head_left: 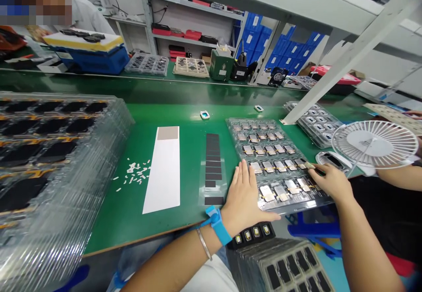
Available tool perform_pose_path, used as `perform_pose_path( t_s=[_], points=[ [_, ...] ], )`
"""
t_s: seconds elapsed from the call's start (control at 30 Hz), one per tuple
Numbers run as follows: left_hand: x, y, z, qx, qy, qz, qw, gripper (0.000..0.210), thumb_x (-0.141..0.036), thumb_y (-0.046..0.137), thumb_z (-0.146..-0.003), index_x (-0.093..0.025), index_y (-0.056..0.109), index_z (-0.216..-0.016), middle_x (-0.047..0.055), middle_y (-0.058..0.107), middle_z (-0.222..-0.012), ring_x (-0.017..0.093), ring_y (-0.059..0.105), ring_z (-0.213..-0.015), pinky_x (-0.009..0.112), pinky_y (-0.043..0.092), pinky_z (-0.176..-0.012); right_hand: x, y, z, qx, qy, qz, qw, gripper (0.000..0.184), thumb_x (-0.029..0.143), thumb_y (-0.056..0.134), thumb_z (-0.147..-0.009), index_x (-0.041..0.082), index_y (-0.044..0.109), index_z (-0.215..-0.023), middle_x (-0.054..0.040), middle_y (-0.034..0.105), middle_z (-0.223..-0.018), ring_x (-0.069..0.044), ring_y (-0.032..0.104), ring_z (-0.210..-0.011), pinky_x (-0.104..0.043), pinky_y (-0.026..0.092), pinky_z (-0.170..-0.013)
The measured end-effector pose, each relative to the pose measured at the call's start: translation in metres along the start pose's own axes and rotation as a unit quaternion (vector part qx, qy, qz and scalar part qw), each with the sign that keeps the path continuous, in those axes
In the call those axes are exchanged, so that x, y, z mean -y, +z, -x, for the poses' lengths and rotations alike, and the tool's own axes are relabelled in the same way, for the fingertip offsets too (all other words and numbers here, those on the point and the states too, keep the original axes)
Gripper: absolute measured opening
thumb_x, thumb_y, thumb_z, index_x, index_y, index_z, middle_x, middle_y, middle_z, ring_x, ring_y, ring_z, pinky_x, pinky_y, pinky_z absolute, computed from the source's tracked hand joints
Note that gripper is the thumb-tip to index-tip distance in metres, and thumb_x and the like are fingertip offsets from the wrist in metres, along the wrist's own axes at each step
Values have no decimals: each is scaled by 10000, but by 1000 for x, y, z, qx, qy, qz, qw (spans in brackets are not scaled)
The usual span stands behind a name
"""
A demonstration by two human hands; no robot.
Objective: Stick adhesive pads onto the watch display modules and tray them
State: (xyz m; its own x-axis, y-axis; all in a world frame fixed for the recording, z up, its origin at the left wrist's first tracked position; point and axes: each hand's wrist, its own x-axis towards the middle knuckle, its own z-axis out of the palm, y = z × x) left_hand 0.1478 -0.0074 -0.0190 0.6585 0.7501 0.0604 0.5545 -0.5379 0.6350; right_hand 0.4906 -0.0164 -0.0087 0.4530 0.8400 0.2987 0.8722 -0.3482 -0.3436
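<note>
A clear plastic tray (268, 179) with rows of small silver rectangular display modules (280, 166) lies in front of me on the green bench. My left hand (243, 197) rests flat on the tray's near left corner, fingers stretched out and thumb apart. At the tray's right side, my right hand (331, 181) pinches a small pale-edged module (309, 165) between thumb and fingers, over the right end of a row. Its exact contact with the tray is hidden. To the left of the tray is a clear sheet with black rectangular stickers (213, 158).
A white paper strip (165, 169) and scattered white scraps (135, 172) lie left. Stacked trays (66, 151) fill the far left. On the right stand a white fan (374, 144), a slanted post (329, 70) and more trays (316, 122). Below the edge is another tray stack (260, 261).
</note>
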Motion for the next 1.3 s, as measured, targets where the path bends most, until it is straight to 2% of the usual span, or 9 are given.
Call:
perform_pose_path(
  t_s=[0.17,0.3,0.37,0.43,0.5,0.6,0.8,1.07,1.3],
  points=[
    [1,-16,24,-31,70,45,996,1068,-629,728,-774,-34,300,-1551,274,104,-1662,416,60,-1556,603,82,-1262,22,-12,11,-83,18,-22,996,127,238,819,-666,196,791,-782,-27,601,-729,-134,464,-583,-309,308,-595],
    [25,-65,70,-200,38,203,958,542,-141,621,-852,-256,567,-1378,123,497,-1483,296,484,-1350,448,424,-1109,62,-14,33,-143,-15,-93,985,145,255,680,-824,163,785,-863,-36,604,-718,-139,500,-630,-311,345,-632],
    [44,-93,91,-352,-37,355,865,477,-54,619,-802,-268,641,-1228,77,590,-1283,208,592,-1101,295,515,-878,94,-11,50,-141,-31,-159,977,239,347,629,-882,160,778,-877,-24,566,-654,-123,444,-559,-306,318,-566],
    [62,-119,107,-469,-96,512,714,444,-38,663,-760,-249,651,-1151,42,594,-1169,138,593,-947,204,496,-750,133,-3,70,-133,-22,-276,952,311,453,664,-874,162,755,-810,-14,529,-606,-96,336,-471,-293,225,-475],
    [75,-139,117,-521,-130,617,575,477,-11,675,-727,-229,632,-1149,29,580,-1104,91,581,-857,155,475,-688,177,7,89,-121,-19,-405,906,379,526,732,-827,162,740,-722,-40,557,-623,-96,356,-450,-283,202,-431],
    [86,-153,122,-514,-165,690,482,546,52,625,-711,-209,578,-1188,31,573,-1038,53,565,-738,121,442,-596,237,28,114,-76,-64,-509,855,337,494,730,-858,166,793,-814,-31,531,-619,-89,361,-443,-265,192,-410],
    [93,-154,114,-533,-213,678,460,685,117,528,-705,-228,491,-1296,16,605,-1011,40,639,-834,115,498,-814,303,74,136,42,-153,-548,821,232,324,614,-974,195,766,-855,-29,602,-728,-92,438,-530,-235,269,-451],
    [114,-153,114,-516,-224,622,545,472,-161,539,-835,-218,552,-1303,102,490,-1522,189,461,-1435,282,358,-1194,308,86,141,-13,-273,-433,859,164,147,592,-950,194,738,-894,-13,657,-748,-120,569,-615,-250,394,-546],
    [111,-156,114,-531,-214,662,483,284,-186,549,-889,-236,622,-1158,62,632,-1301,137,606,-1252,232,479,-1069,307,83,145,-9,-300,-414,859,166,112,582,-933,194,724,-910,-6,657,-751,-121,567,-612,-251,416,-563]
  ],
)
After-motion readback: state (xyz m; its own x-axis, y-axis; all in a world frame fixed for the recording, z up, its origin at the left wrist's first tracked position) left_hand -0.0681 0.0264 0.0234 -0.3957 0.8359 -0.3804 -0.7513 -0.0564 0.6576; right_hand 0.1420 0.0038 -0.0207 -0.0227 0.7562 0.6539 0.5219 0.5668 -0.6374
